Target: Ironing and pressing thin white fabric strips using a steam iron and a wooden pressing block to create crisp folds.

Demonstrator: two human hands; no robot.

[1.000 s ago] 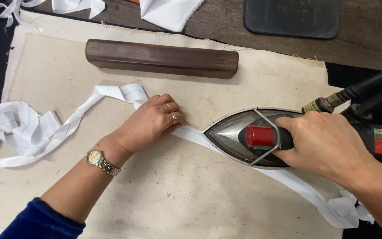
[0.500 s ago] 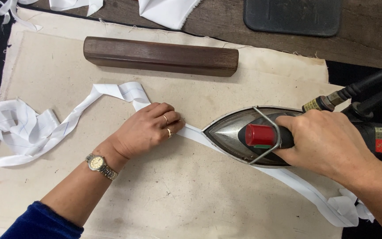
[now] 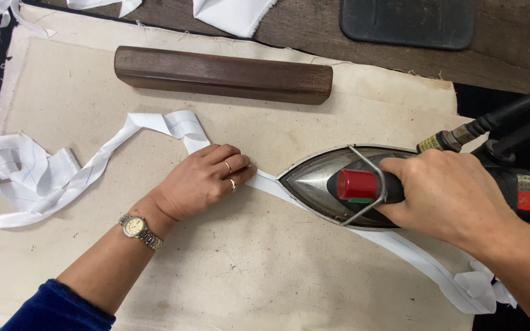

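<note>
My left hand (image 3: 207, 181), with two rings and a wristwatch, lies on a long white fabric strip (image 3: 265, 182) and pinches it flat just ahead of the iron's tip. My right hand (image 3: 452, 196) grips the black handle of a metal steam iron (image 3: 314, 184) with a red knob; the iron rests on the strip, pointing left. The strip runs from a loose pile (image 3: 26, 175) at the left, under my left hand and the iron, to a bunch (image 3: 480, 288) at the lower right.
A beige pressing cloth (image 3: 246, 270) covers the table. A dark wooden block (image 3: 222, 75) lies across its far side. White fabric scraps (image 3: 231, 13) and a dark grey pad (image 3: 409, 21) sit at the back. Black hoses (image 3: 510, 119) lead off right from the iron.
My left hand has slid a little to the left along the strip. The iron and my right hand have stayed nearly in place.
</note>
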